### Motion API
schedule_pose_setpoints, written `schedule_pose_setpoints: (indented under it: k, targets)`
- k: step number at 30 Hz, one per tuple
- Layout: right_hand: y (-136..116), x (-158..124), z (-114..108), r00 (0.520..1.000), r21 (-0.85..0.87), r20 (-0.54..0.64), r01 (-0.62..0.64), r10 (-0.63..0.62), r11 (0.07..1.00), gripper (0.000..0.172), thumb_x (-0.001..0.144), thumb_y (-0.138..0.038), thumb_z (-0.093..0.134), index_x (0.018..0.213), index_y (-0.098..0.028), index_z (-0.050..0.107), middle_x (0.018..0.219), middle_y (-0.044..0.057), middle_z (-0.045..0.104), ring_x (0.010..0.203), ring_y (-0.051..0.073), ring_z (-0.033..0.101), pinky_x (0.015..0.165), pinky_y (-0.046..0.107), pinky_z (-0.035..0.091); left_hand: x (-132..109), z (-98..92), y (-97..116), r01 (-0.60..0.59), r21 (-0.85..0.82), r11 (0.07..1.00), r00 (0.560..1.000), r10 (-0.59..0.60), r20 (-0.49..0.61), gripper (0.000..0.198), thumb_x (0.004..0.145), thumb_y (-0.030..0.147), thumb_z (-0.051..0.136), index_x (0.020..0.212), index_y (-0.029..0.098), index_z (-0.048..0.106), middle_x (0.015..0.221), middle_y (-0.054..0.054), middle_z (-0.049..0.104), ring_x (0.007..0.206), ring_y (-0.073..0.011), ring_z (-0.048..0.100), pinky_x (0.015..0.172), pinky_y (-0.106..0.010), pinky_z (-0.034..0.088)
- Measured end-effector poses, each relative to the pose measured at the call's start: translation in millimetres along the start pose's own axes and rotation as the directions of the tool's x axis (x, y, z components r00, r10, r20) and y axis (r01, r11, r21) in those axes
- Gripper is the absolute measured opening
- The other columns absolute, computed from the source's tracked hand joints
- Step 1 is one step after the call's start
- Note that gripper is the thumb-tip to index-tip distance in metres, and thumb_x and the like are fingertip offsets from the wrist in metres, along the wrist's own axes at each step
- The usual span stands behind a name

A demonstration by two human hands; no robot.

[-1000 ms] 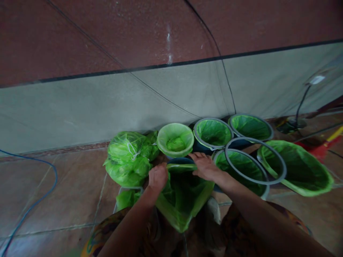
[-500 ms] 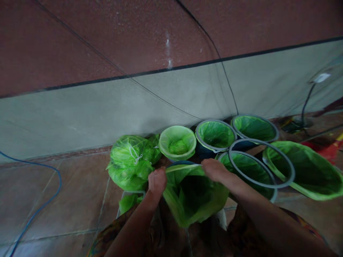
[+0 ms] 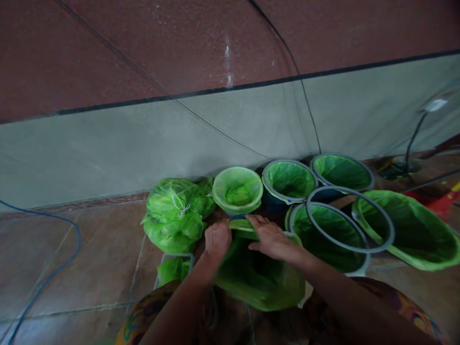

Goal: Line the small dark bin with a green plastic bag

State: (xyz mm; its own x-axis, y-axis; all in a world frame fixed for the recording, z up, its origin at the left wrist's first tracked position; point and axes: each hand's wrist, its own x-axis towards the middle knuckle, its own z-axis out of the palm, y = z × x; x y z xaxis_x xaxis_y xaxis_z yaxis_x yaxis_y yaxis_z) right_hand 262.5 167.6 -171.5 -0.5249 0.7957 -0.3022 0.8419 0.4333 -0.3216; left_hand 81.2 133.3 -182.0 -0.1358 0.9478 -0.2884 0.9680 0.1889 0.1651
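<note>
Close in front of me stands a bin whose mouth is draped with a translucent green plastic bag (image 3: 258, 297). My left hand (image 3: 218, 239) is closed over the bag's edge at the far left of the rim. Across from it, my right hand (image 3: 271, 237) lies with fingers stretched over the far rim and the thumb apart, touching the bag. The bag's inside is dark, and its near edge hangs loosely outward. Part of the bin's blue rim (image 3: 240, 217) shows behind the hands; the rest is hidden by the bag.
Several bins lined with green bags stand along the wall, including a pale one (image 3: 219, 191). A loose grey ring (image 3: 390, 215) lies over two bins at right. Tied green bags (image 3: 174, 220) and a small clear tub (image 3: 157, 282) are at left. A blue hose (image 3: 53, 275) crosses the tiles.
My right hand has moved left along the rim, its grip loosening into stretched fingers. My left hand has shifted slightly right. The bag's mouth now folds over the far rim and spreads wider.
</note>
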Motion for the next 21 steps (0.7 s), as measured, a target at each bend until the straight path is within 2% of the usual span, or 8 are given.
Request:
schedule_pose_setpoints:
  k: [2, 4, 5, 8, 10, 12, 16, 21]
  targets:
    - [-11.9, 7.3, 4.4, 0.999, -0.024, -0.046, 0.027, -0.028, 0.999, 0.062, 0.082, -0.028, 0.065, 0.141, -0.016, 0.048, 0.137, 0.014, 0.056, 0.123, 0.028, 0.053, 0.101, 0.036, 0.041, -0.7, 2.6, 5.2, -0.026, -0.008, 1.000, 1.000, 0.026, 0.005, 0.035, 0.094, 0.018, 0.034, 0.109, 0.020, 0.065, 0.099, -0.010, 0.074, 0.093, -0.0234, 0.071, 0.081, -0.031, 0.051]
    - [-8.7, 14.4, 2.4, 0.999, -0.077, -0.055, -0.007, 0.003, 0.997, 0.034, 0.089, -0.021, 0.052, 0.121, -0.016, 0.064, 0.121, 0.013, 0.067, 0.112, 0.026, 0.060, 0.096, 0.034, 0.043, -1.1, 5.2, 5.0, -0.038, -0.015, 0.999, 0.999, 0.038, 0.012, 0.034, 0.094, 0.019, 0.034, 0.110, 0.020, 0.064, 0.100, -0.010, 0.074, 0.093, -0.0226, 0.070, 0.081, -0.031, 0.051]
    - [-2.2, 17.6, 0.1, 0.999, -0.096, -0.043, -0.034, 0.031, 0.995, 0.029, 0.091, -0.019, 0.047, 0.112, -0.015, 0.068, 0.113, 0.013, 0.070, 0.107, 0.025, 0.063, 0.092, 0.033, 0.044, -1.1, 6.4, 2.8, -0.034, -0.018, 0.999, 0.999, 0.034, 0.022, 0.033, 0.094, 0.020, 0.035, 0.110, 0.020, 0.064, 0.101, -0.010, 0.073, 0.094, -0.0222, 0.070, 0.081, -0.031, 0.050]
    - [25.2, 23.5, -6.6, 0.990, -0.109, 0.064, -0.120, 0.128, 0.987, 0.028, 0.092, -0.020, 0.046, 0.095, -0.014, 0.074, 0.099, 0.014, 0.073, 0.095, 0.025, 0.068, 0.082, 0.030, 0.045, -0.2, 9.8, -8.7, 0.006, -0.029, 1.000, 0.998, -0.004, 0.058, 0.033, 0.094, 0.020, 0.038, 0.112, 0.021, 0.065, 0.103, -0.010, 0.074, 0.096, -0.0206, 0.069, 0.083, -0.029, 0.050]
    - [40.5, 24.3, -8.9, 0.975, -0.115, 0.141, -0.155, 0.171, 0.981, 0.026, 0.089, -0.020, 0.051, 0.091, -0.013, 0.076, 0.097, 0.016, 0.074, 0.093, 0.026, 0.068, 0.077, 0.029, 0.044, 1.2, 12.4, -17.0, 0.047, -0.060, 0.997, 0.997, -0.043, 0.063, 0.033, 0.093, 0.020, 0.041, 0.114, 0.021, 0.066, 0.104, -0.009, 0.074, 0.098, -0.0197, 0.068, 0.086, -0.028, 0.049]
    - [48.6, 24.2, -9.0, 0.968, -0.113, 0.169, -0.170, 0.188, 0.979, 0.025, 0.088, -0.019, 0.052, 0.089, -0.013, 0.077, 0.097, 0.016, 0.074, 0.093, 0.026, 0.069, 0.074, 0.028, 0.043, 4.2, 16.0, -23.5, 0.076, -0.098, 0.992, 0.996, -0.071, 0.055, 0.033, 0.090, 0.019, 0.045, 0.114, 0.023, 0.068, 0.106, -0.009, 0.074, 0.101, -0.0196, 0.067, 0.089, -0.028, 0.048]
    - [51.2, 28.7, -1.1, 0.973, -0.025, 0.105, -0.204, 0.205, 0.979, 0.032, 0.093, -0.022, 0.045, 0.093, -0.014, 0.076, 0.100, 0.014, 0.074, 0.092, 0.023, 0.068, 0.072, 0.026, 0.041, 16.6, 26.6, -32.3, 0.137, -0.321, 0.937, 0.990, -0.120, 0.074, 0.031, 0.082, 0.016, 0.055, 0.105, 0.022, 0.074, 0.106, -0.008, 0.075, 0.100, -0.0198, 0.067, 0.089, -0.029, 0.047]
    - [64.5, 43.6, 21.0, 0.955, 0.082, 0.055, -0.295, 0.291, 0.952, 0.038, 0.097, -0.024, 0.038, 0.097, -0.013, 0.075, 0.102, 0.011, 0.074, 0.093, 0.017, 0.066, 0.072, 0.022, 0.039, 35.0, 40.8, -46.1, 0.198, -0.508, 0.838, 0.979, -0.146, 0.142, 0.021, 0.081, 0.026, 0.059, 0.087, 0.017, 0.076, 0.079, -0.004, 0.074, 0.077, -0.0161, 0.067, 0.069, -0.025, 0.047]
